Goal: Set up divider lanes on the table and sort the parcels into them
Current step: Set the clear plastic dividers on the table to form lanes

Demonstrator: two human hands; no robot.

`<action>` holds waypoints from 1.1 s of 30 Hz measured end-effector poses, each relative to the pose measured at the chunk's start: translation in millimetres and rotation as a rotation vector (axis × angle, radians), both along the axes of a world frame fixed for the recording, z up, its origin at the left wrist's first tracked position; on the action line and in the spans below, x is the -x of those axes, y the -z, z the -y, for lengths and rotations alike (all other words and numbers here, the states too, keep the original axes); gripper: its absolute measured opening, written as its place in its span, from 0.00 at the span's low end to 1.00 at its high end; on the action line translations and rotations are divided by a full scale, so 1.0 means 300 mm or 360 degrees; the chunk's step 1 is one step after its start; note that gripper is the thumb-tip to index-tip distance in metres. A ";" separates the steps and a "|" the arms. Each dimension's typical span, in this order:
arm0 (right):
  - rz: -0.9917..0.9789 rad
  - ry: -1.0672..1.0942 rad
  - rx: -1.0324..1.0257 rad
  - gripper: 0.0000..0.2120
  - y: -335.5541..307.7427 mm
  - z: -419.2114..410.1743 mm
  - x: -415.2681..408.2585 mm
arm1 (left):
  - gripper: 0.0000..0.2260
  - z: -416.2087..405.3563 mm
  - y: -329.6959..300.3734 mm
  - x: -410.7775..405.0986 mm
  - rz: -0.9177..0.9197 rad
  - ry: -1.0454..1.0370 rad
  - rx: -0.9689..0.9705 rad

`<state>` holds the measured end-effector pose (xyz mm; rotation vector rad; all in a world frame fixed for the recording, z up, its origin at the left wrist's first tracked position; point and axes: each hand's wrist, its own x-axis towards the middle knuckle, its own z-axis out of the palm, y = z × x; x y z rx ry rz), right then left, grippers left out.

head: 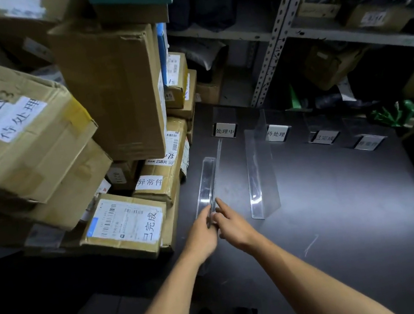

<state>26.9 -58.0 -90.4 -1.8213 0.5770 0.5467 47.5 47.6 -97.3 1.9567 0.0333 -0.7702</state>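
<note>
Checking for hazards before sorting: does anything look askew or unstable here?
Yes. The big carton at the left sits tilted on the parcel stack, overhanging lower boxes. On the table, both hands hold a clear divider.

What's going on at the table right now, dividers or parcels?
Dividers. Both hands, left hand and right hand, hold the near end of a clear divider on the dark table, close to the stacked parcels. A second clear divider already stands to its right. Four small lane labels sit along the far side. No parcel lies in a lane yet.
</note>
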 end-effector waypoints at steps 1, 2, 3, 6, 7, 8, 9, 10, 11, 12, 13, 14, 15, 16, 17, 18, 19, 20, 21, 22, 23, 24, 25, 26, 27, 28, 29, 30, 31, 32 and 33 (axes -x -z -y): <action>-0.0002 0.0005 -0.0020 0.43 0.015 0.005 0.001 | 0.23 -0.005 0.002 -0.001 0.0029 -0.0012 -0.0023; -0.0008 0.0002 -0.0030 0.43 0.018 0.004 0.001 | 0.23 -0.010 -0.002 -0.002 0.0055 -0.0029 -0.0054; -0.0017 -0.0009 -0.0028 0.42 0.019 0.004 0.000 | 0.23 -0.014 -0.004 -0.004 0.0095 -0.0059 -0.0070; -0.0045 -0.0065 -0.0002 0.37 0.014 0.004 -0.002 | 0.23 -0.022 -0.039 -0.016 0.0187 -0.0179 -0.0124; -0.0065 -0.0088 0.0006 0.37 0.016 0.008 -0.005 | 0.23 -0.022 -0.059 -0.019 0.0225 -0.0202 -0.0129; -0.0077 -0.0115 0.0018 0.36 0.014 0.013 -0.007 | 0.23 -0.021 -0.086 -0.020 0.0260 -0.0217 -0.0127; -0.0083 -0.0143 0.0030 0.36 0.005 0.016 -0.008 | 0.23 -0.018 -0.114 -0.020 0.0303 -0.0227 -0.0120; -0.0091 -0.0183 0.0065 0.35 -0.008 0.019 -0.009 | 0.23 -0.015 -0.145 -0.019 0.0344 -0.0233 -0.0112; -0.0085 -0.0233 0.0113 0.33 -0.028 0.022 -0.009 | 0.23 -0.011 -0.174 -0.016 0.0389 -0.0238 -0.0108; -0.0057 -0.0280 0.0173 0.30 -0.049 0.026 -0.009 | 0.23 -0.008 -0.205 -0.014 0.0440 -0.0238 -0.0115; -0.0004 -0.0297 0.0250 0.28 -0.068 0.035 -0.011 | 0.23 -0.003 -0.238 -0.010 0.0503 -0.0231 -0.0127; 0.0095 -0.0264 0.0338 0.26 -0.090 0.049 -0.016 | 0.23 0.004 -0.269 -0.005 0.0566 -0.0230 -0.0133; 0.0215 -0.0179 0.0401 0.25 -0.120 0.062 -0.022 | 0.23 0.012 -0.301 0.003 0.0627 -0.0233 -0.0126; 0.0348 -0.0063 0.0431 0.24 -0.158 0.075 -0.029 | 0.23 0.024 -0.336 0.011 0.0671 -0.0239 -0.0107; 0.0491 0.0065 0.0423 0.24 -0.199 0.089 -0.035 | 0.23 0.038 -0.371 0.023 0.0704 -0.0232 -0.0095; 0.0615 0.0183 0.0383 0.24 -0.244 0.105 -0.041 | 0.23 0.055 -0.404 0.039 0.0737 -0.0220 -0.0094; 0.0717 0.0279 0.0316 0.24 -0.288 0.125 -0.046 | 0.23 0.075 -0.428 0.056 0.0776 -0.0194 -0.0104; 0.0781 0.0349 0.0229 0.24 -0.326 0.149 -0.048 | 0.23 0.097 -0.450 0.076 0.0801 -0.0169 -0.0106; 0.0797 0.0401 0.0108 0.23 -0.360 0.175 -0.047 | 0.23 0.121 -0.463 0.097 0.0806 -0.0147 -0.0102; 0.0758 0.0419 -0.0006 0.23 -0.387 0.201 -0.044 | 0.23 0.144 -0.468 0.117 0.0795 -0.0137 -0.0095; 0.0699 0.0410 -0.0085 0.24 -0.403 0.228 -0.038 | 0.22 0.166 -0.463 0.139 0.0776 -0.0132 -0.0098; 0.0624 0.0381 -0.0104 0.25 -0.409 0.252 -0.030 | 0.22 0.189 -0.454 0.162 0.0745 -0.0113 -0.0112; 0.0552 0.0352 -0.0112 0.25 -0.405 0.272 -0.018 | 0.22 0.209 -0.442 0.187 0.0707 -0.0085 -0.0125; 0.0483 0.0333 -0.0096 0.24 -0.386 0.291 -0.003 | 0.22 0.228 -0.425 0.212 0.0664 -0.0050 -0.0130; 0.0435 0.0336 -0.0098 0.24 -0.365 0.303 0.020 | 0.22 0.244 -0.402 0.236 0.0610 -0.0018 -0.0125; 0.0387 0.0346 -0.0091 0.24 -0.338 0.313 0.044 | 0.22 0.257 -0.378 0.257 0.0538 0.0009 -0.0109; 0.0348 0.0355 -0.0087 0.23 -0.311 0.323 0.070 | 0.22 0.267 -0.350 0.276 0.0460 0.0028 -0.0085; 0.0303 0.0351 -0.0075 0.20 -0.289 0.328 0.094 | 0.22 0.274 -0.322 0.295 0.0377 0.0042 -0.0054; 0.0258 0.0346 -0.0073 0.18 -0.265 0.334 0.118 | 0.23 0.281 -0.293 0.313 0.0302 0.0057 -0.0023; 0.0200 0.0341 -0.0074 0.16 -0.241 0.338 0.140 | 0.24 0.285 -0.271 0.333 0.0235 0.0085 -0.0006; 0.0150 0.0341 -0.0079 0.15 -0.215 0.343 0.161 | 0.25 0.289 -0.246 0.352 0.0176 0.0119 -0.0006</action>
